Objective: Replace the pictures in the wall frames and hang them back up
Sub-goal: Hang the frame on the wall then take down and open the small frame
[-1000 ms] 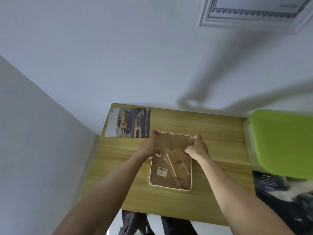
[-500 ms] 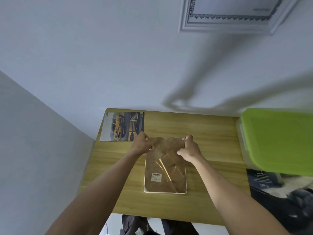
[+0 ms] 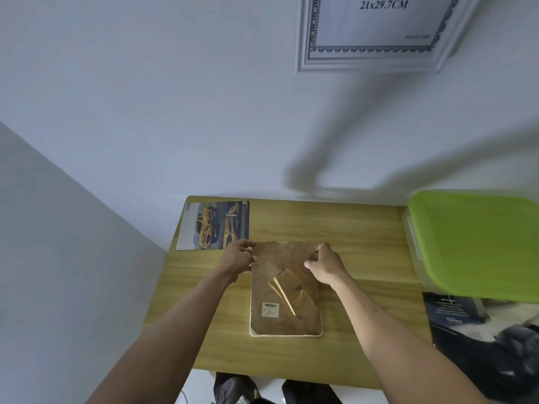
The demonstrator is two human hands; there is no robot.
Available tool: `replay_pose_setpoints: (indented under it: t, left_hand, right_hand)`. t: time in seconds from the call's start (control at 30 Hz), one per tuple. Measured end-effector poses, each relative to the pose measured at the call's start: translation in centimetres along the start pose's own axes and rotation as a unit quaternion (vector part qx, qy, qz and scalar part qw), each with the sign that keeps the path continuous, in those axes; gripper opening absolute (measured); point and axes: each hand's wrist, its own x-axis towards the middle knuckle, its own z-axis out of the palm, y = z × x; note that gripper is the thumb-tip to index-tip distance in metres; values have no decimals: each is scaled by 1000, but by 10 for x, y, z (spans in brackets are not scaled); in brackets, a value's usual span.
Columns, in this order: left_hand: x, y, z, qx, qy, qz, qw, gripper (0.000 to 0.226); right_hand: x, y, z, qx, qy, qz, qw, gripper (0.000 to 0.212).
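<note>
— So, what are the hands doing right now?

— I'm watching the left hand [image 3: 237,256] pinching the far left corner of the brown backing board [image 3: 284,282], fingers closed on its edge. The right hand [image 3: 325,266] is clamping the far right corner the same way. Both are gripping that far edge, which is sitting a little raised over the frame [image 3: 287,333], lying face down in the middle of the wooden table [image 3: 364,243].

— Is the board going in or coming out?

— I'm not able to tell from this alone. I'm judging that the swap on this frame is mid-way: a car picture [image 3: 214,225] is lying loose at the far left corner of the table, just beyond the left hand, but whether it's the old one or the new one I'm only guessing.

— And the rest of the job?

— A second, white frame [image 3: 303,53] is hanging on the wall above, showing only a size-label sheet, so I'm reckoning that one is waiting untouched. Nothing here is being rehung yet.

— Anything you're missing?

— What's under the board is hidden. The fold-out stand and the barcode sticker [image 3: 270,309] are showing, but the print is too small. At the right, a green-lidded box [image 3: 478,243] is getting cut off by the edge, and the dark printed sheet [image 3: 455,310] below it is blurring out
</note>
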Motion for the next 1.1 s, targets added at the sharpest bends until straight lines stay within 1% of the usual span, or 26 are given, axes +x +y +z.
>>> replay_pose_setpoints:
  t: [0.07, 0.2, 0.3, 0.4, 0.5, 0.57, 0.63, 0.7, 0.77, 0.87, 0.9, 0.93, 1.0, 1.1]
  left_hand:
    - [-1, -5, -2, 16, -4, 6, 1000, 49]
    - [-5, -12, -2, 46, -11, 13, 999, 62]
    - [-6, -9, 2, 33, -9, 25, 999, 61]
    - [-8, 2, 9, 8, -8, 37, 999, 60]
    - [-5, 18, 22, -8, 25, 42, 999, 49]
    - [-2, 29, 38, -37, 51, 34, 997, 37]
    - [0, 35, 59, -53, 82, 31, 995, 29]
    - [0, 36, 83, -46, 94, 41, 994, 23]
    - [-7, 34, 107, -13, 53, 63, 997, 26]
    - [-17, 31, 140, 65, -43, 111, 991, 53]
    - [-18, 31, 150, 75, -60, 117, 988, 61]
    - [-18, 31, 158, 78, -72, 121, 987, 63]
    - [-20, 36, 172, 82, -80, 127, 985, 55]
    - [-13, 43, 190, 128, -48, 141, 981, 32]
  right_hand:
    - [-2, 2, -2, 14, -2, 0, 1000, 49]
    - [-7, 10, 0, 41, 14, 11, 999, 36]
    - [-12, 15, 2, 66, 29, 17, 997, 32]
    - [-12, 18, -7, 103, 62, 7, 993, 36]
    - [-13, 23, -27, 137, 88, 0, 987, 35]
    - [-15, 31, -40, 130, 69, -12, 989, 35]
    - [-17, 42, -50, 116, 51, -16, 992, 45]
    - [-19, 56, -58, 105, 79, -4, 991, 52]
    - [-20, 70, -68, 78, 135, 16, 988, 53]
    - [-16, 92, -82, 41, 190, 30, 980, 53]
    - [-15, 99, -86, 31, 198, 31, 979, 53]
    - [-13, 105, -90, 21, 201, 33, 979, 53]
    - [-10, 113, -94, -7, 205, 39, 978, 54]
    - [-3, 117, -93, -28, 209, 30, 977, 59]
